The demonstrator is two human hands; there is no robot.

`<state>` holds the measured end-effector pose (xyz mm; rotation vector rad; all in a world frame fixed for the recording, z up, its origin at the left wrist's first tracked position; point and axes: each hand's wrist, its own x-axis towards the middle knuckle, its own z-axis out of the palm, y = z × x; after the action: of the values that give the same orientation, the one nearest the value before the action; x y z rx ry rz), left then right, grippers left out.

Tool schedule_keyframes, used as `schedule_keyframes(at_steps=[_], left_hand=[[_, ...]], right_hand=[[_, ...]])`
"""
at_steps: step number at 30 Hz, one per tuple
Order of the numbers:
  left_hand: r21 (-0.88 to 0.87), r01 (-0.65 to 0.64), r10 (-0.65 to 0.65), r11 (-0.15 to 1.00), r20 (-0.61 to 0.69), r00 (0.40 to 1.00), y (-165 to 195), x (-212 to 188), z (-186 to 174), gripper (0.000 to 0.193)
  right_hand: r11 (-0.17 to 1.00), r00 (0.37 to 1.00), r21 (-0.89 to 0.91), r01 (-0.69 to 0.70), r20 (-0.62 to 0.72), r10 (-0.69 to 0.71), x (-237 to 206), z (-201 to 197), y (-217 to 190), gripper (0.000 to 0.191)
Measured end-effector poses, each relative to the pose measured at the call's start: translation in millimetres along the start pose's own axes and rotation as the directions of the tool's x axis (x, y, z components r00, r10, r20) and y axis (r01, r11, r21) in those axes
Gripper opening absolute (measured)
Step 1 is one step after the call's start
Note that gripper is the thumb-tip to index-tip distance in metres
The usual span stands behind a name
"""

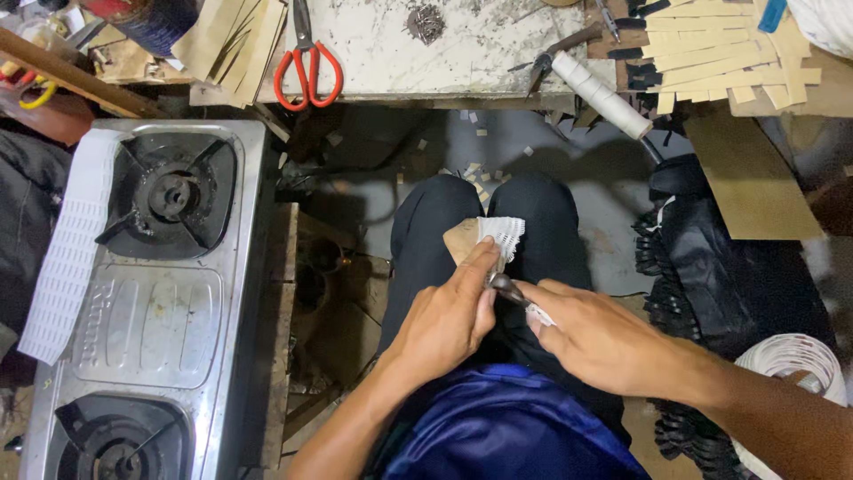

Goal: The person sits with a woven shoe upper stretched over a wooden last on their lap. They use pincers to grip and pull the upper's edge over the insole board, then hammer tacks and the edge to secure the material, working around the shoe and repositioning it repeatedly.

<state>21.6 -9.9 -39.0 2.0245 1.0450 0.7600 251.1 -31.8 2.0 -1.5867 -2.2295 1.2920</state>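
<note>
1 gas stove [147,293] with 2 burners, 1 pair red-handled scissors [305,67], 1 white roll [602,93], 2 hands: left hand [444,320], right hand [597,342].

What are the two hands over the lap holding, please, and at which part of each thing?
The left hand pins a tan piece edged with white lace trim at its near end. The right hand grips a small dark tool by its rear end.

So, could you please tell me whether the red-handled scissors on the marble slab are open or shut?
Shut. The red-handled scissors lie flat at the edge of the marble slab, blades together pointing away and the two handle loops side by side.
</note>
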Motion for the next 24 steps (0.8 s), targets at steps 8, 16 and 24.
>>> schedule_keyframes(at_steps=[8,16,24], left_hand=[[-0.137,-0.128,0.121,0.982,-0.054,0.991,-24,-2,-21,0.043],[-0.108,-0.004,0.003,0.994,-0.01,1.0,-16,-5,-20,0.039],[-0.089,0.009,-0.016,0.996,-0.08,0.997,-19,-16,-11,0.042]], right_hand=[[0.97,0.883,-0.187,0.155,-0.414,-0.221,23,60,2,0.048],[0.986,0.839,-0.139,0.094,-0.522,-0.154,24,87,-4,0.044],[0.761,0.964,0.594,-0.26,0.116,0.239,12,79,10,0.036]])
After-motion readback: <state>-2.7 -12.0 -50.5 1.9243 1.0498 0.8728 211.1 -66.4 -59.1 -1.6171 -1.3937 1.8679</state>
